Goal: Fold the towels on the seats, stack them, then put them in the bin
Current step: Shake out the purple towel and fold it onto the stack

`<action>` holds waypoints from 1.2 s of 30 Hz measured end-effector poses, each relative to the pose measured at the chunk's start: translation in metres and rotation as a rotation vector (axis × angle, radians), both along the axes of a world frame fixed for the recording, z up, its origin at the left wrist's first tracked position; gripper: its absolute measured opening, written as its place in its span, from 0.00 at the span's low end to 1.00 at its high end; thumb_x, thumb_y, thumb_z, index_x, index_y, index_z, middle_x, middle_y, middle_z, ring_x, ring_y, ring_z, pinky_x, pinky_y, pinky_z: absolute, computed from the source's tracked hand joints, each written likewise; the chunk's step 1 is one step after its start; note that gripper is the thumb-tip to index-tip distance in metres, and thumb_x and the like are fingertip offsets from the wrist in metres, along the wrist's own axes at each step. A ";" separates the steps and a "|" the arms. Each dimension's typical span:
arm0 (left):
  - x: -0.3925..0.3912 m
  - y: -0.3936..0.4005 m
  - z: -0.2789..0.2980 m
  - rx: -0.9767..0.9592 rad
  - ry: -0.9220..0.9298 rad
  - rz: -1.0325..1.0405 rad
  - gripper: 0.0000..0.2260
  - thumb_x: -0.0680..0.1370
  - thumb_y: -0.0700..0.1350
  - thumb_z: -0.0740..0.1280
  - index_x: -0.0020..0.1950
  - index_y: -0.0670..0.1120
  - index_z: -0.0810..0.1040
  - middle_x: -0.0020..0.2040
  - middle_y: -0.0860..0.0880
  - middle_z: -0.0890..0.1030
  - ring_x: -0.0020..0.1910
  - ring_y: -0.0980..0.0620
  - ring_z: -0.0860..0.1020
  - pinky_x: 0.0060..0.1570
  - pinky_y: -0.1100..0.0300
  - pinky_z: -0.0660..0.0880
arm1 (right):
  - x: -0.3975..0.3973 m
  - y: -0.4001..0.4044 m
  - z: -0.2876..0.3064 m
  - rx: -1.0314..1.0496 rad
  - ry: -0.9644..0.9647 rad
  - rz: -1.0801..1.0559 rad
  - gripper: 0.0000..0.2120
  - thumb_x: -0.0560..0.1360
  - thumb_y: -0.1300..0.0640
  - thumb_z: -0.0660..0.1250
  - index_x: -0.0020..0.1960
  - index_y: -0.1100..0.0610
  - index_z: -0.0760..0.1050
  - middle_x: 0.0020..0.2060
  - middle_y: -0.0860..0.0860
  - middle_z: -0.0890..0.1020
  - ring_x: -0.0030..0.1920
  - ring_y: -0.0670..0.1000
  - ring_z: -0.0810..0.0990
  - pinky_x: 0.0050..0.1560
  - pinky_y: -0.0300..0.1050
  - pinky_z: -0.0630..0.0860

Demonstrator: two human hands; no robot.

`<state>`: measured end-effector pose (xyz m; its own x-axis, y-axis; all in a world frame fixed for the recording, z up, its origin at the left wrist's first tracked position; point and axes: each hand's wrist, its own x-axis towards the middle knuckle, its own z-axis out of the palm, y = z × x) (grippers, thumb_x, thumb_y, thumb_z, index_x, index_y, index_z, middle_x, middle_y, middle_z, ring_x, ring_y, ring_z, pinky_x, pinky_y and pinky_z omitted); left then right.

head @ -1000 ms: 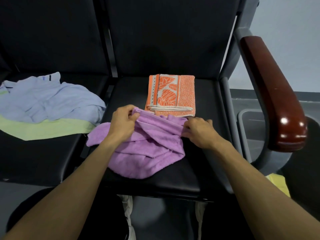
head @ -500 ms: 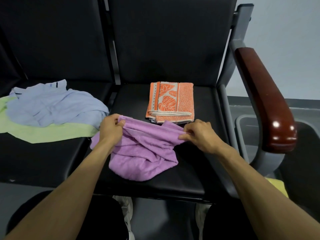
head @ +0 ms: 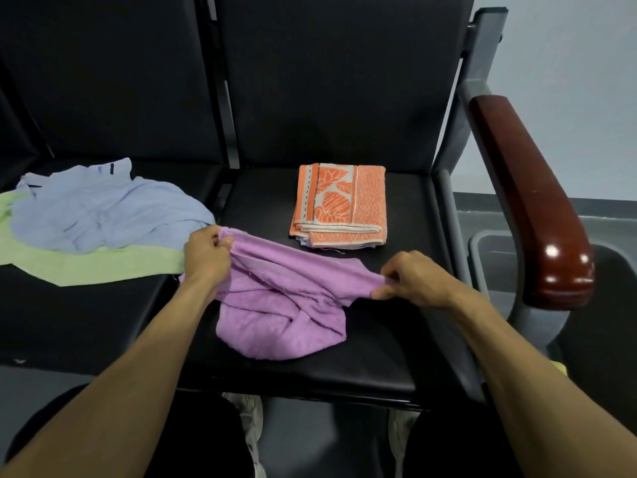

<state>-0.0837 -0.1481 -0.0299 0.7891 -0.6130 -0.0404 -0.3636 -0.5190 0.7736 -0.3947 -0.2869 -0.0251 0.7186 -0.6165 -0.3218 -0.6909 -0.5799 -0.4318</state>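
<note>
A crumpled purple towel (head: 286,312) lies on the front of the right black seat (head: 386,343). My left hand (head: 205,258) pinches its upper left corner and my right hand (head: 410,282) pinches its upper right edge, stretching that edge between them. Behind it, a folded orange leaf-patterned towel (head: 341,205) rests flat on the same seat. On the left seat (head: 69,322) a rumpled light blue towel (head: 103,208) lies on top of a spread light green towel (head: 103,267). A grey bin (head: 489,246) shows partly at the right, behind the armrest.
A glossy dark wooden armrest (head: 531,208) on a grey metal frame stands at the right of the seat. Black backrests rise behind both seats. My knees and shoes (head: 248,429) are below the front edge. Something yellow (head: 560,367) lies on the floor at right.
My hands have moved apart, drawing the purple towel's top edge out wider. The right hand slid right and toward me; the left moved left along the edge.
</note>
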 end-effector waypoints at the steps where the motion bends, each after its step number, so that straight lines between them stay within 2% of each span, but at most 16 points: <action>1: 0.001 0.000 0.000 -0.001 0.004 0.012 0.09 0.83 0.40 0.63 0.48 0.36 0.78 0.45 0.38 0.81 0.43 0.46 0.76 0.48 0.51 0.74 | -0.001 0.002 0.003 0.085 -0.059 -0.006 0.21 0.71 0.47 0.77 0.33 0.60 0.73 0.29 0.50 0.74 0.31 0.50 0.70 0.36 0.46 0.67; 4: 0.006 0.000 -0.001 -0.003 0.038 0.053 0.09 0.84 0.40 0.63 0.47 0.39 0.78 0.42 0.44 0.79 0.44 0.46 0.76 0.49 0.53 0.73 | -0.003 0.008 0.015 0.492 -0.483 -0.095 0.14 0.72 0.58 0.77 0.34 0.60 0.74 0.29 0.51 0.74 0.32 0.48 0.70 0.35 0.39 0.68; 6: 0.008 0.001 -0.001 0.001 0.043 0.060 0.08 0.84 0.40 0.62 0.48 0.40 0.78 0.43 0.45 0.79 0.45 0.47 0.76 0.49 0.53 0.72 | -0.005 0.007 0.017 0.514 -0.584 -0.104 0.14 0.74 0.59 0.75 0.34 0.57 0.72 0.29 0.49 0.73 0.32 0.48 0.69 0.33 0.38 0.66; 8: 0.008 0.001 -0.003 0.002 0.040 0.058 0.08 0.84 0.40 0.62 0.47 0.41 0.78 0.42 0.45 0.78 0.44 0.48 0.75 0.49 0.54 0.71 | -0.008 0.001 0.011 0.237 -0.394 -0.046 0.18 0.74 0.52 0.75 0.32 0.56 0.71 0.27 0.46 0.71 0.30 0.45 0.66 0.33 0.42 0.65; 10: 0.007 0.000 -0.004 0.006 0.037 0.064 0.09 0.84 0.40 0.62 0.45 0.41 0.76 0.39 0.47 0.76 0.41 0.49 0.73 0.48 0.54 0.71 | -0.011 -0.004 0.001 -0.019 -0.112 -0.005 0.24 0.73 0.43 0.74 0.32 0.59 0.70 0.25 0.48 0.70 0.29 0.49 0.64 0.34 0.47 0.64; 12: 0.008 -0.001 -0.004 0.000 0.038 0.069 0.09 0.83 0.39 0.62 0.46 0.39 0.77 0.40 0.46 0.77 0.42 0.48 0.74 0.48 0.54 0.71 | -0.013 -0.006 -0.003 -0.087 0.032 -0.016 0.26 0.71 0.40 0.75 0.30 0.58 0.68 0.26 0.50 0.71 0.30 0.51 0.67 0.34 0.48 0.64; 14: 0.009 -0.001 -0.005 -0.008 0.039 0.072 0.08 0.83 0.39 0.62 0.48 0.39 0.78 0.43 0.44 0.79 0.44 0.47 0.75 0.48 0.54 0.71 | -0.014 -0.004 -0.004 -0.067 0.095 0.006 0.24 0.70 0.39 0.75 0.32 0.56 0.69 0.30 0.49 0.74 0.33 0.50 0.70 0.36 0.48 0.65; 17: 0.010 -0.001 -0.007 -0.014 0.033 0.085 0.07 0.83 0.39 0.62 0.49 0.39 0.78 0.45 0.43 0.79 0.45 0.46 0.75 0.47 0.54 0.70 | -0.018 0.000 -0.002 -0.004 0.109 0.026 0.21 0.70 0.42 0.76 0.35 0.55 0.69 0.33 0.49 0.75 0.36 0.51 0.72 0.39 0.49 0.68; 20: 0.015 0.001 -0.008 -0.016 0.029 0.123 0.09 0.83 0.39 0.62 0.50 0.36 0.79 0.46 0.41 0.80 0.45 0.45 0.76 0.46 0.54 0.70 | -0.024 -0.002 0.002 -0.031 0.053 -0.057 0.17 0.71 0.46 0.75 0.34 0.52 0.70 0.32 0.49 0.76 0.37 0.53 0.75 0.40 0.50 0.72; 22: 0.018 0.003 -0.008 -0.025 0.036 0.141 0.09 0.83 0.39 0.62 0.50 0.36 0.79 0.47 0.39 0.80 0.45 0.45 0.76 0.46 0.54 0.70 | -0.026 -0.002 0.007 -0.115 0.025 -0.136 0.12 0.73 0.46 0.74 0.34 0.48 0.74 0.34 0.48 0.79 0.40 0.53 0.78 0.39 0.48 0.72; 25: 0.018 0.005 -0.009 -0.035 0.047 0.147 0.08 0.83 0.39 0.62 0.52 0.37 0.80 0.49 0.39 0.81 0.46 0.44 0.76 0.47 0.55 0.71 | -0.025 0.002 0.012 -0.298 0.067 -0.175 0.06 0.76 0.45 0.70 0.45 0.47 0.81 0.45 0.49 0.82 0.50 0.54 0.80 0.47 0.47 0.73; 27: 0.017 0.005 -0.009 -0.033 0.045 0.152 0.08 0.83 0.38 0.62 0.53 0.37 0.80 0.50 0.39 0.81 0.47 0.44 0.76 0.48 0.55 0.71 | -0.024 0.006 0.012 -0.376 0.080 -0.175 0.07 0.78 0.48 0.69 0.51 0.49 0.82 0.50 0.49 0.81 0.54 0.53 0.77 0.53 0.49 0.71; 30: 0.017 0.005 -0.008 -0.029 0.043 0.159 0.08 0.83 0.39 0.61 0.53 0.38 0.80 0.50 0.40 0.81 0.47 0.44 0.77 0.48 0.54 0.71 | -0.025 0.006 0.004 -0.522 0.078 -0.133 0.06 0.78 0.50 0.68 0.52 0.47 0.84 0.49 0.46 0.78 0.54 0.50 0.72 0.53 0.49 0.69; 34: 0.019 0.004 -0.010 -0.031 0.032 0.166 0.08 0.83 0.39 0.62 0.53 0.37 0.79 0.51 0.39 0.81 0.49 0.43 0.77 0.50 0.53 0.72 | -0.026 0.004 0.003 -0.518 0.075 -0.249 0.08 0.76 0.46 0.70 0.51 0.47 0.85 0.47 0.47 0.71 0.54 0.51 0.70 0.50 0.49 0.65; 36: 0.018 0.002 -0.010 -0.030 0.033 0.160 0.08 0.83 0.39 0.62 0.53 0.37 0.79 0.50 0.39 0.81 0.49 0.43 0.77 0.49 0.53 0.72 | -0.027 0.002 0.002 -0.482 0.093 -0.277 0.09 0.75 0.44 0.71 0.50 0.47 0.85 0.47 0.47 0.71 0.55 0.52 0.71 0.52 0.51 0.68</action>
